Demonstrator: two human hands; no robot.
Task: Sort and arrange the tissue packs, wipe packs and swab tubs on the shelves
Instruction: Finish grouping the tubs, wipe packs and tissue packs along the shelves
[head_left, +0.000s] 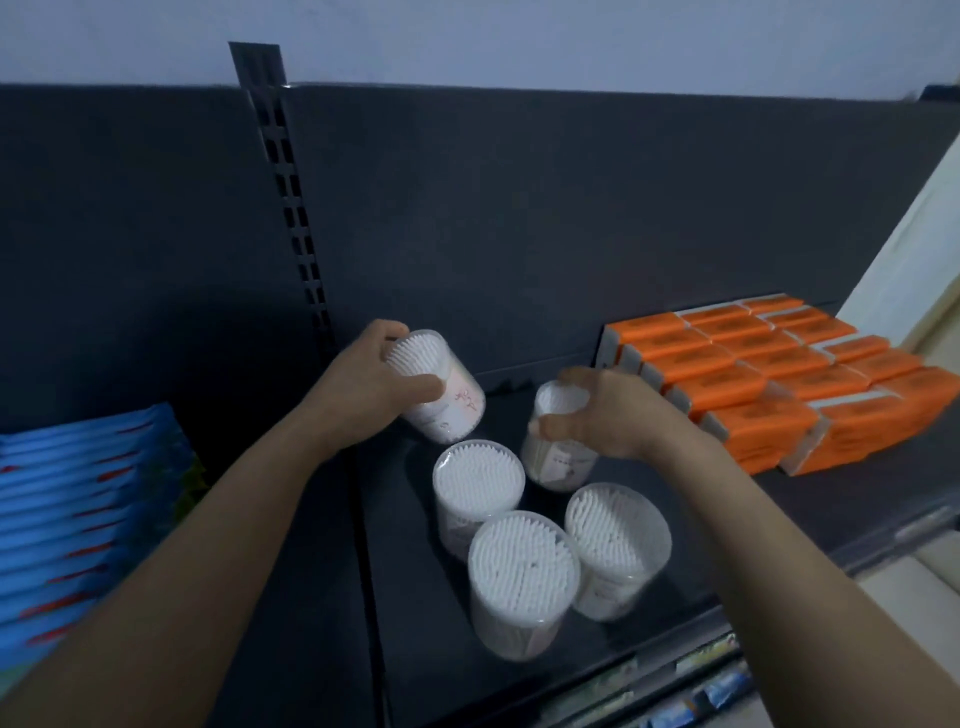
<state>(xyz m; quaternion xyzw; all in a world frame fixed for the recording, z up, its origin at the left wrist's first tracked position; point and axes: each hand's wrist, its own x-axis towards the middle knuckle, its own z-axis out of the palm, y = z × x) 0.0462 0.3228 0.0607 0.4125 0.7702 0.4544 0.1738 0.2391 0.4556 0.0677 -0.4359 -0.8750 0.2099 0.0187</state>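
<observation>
While three tubs (524, 566) stand on the shelf (779, 493), the left hand (363, 389) grips a tilted tub (447, 400) behind them; the right hand (597, 410) clasps another tub (556, 452).

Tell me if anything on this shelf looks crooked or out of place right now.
One swab tub is tilted, held off the shelf in the left hand, while three tubs in front stand upright. The right hand grips a fifth tub. The orange tissue packs sit in tidy rows. Nothing looks spilled.
</observation>
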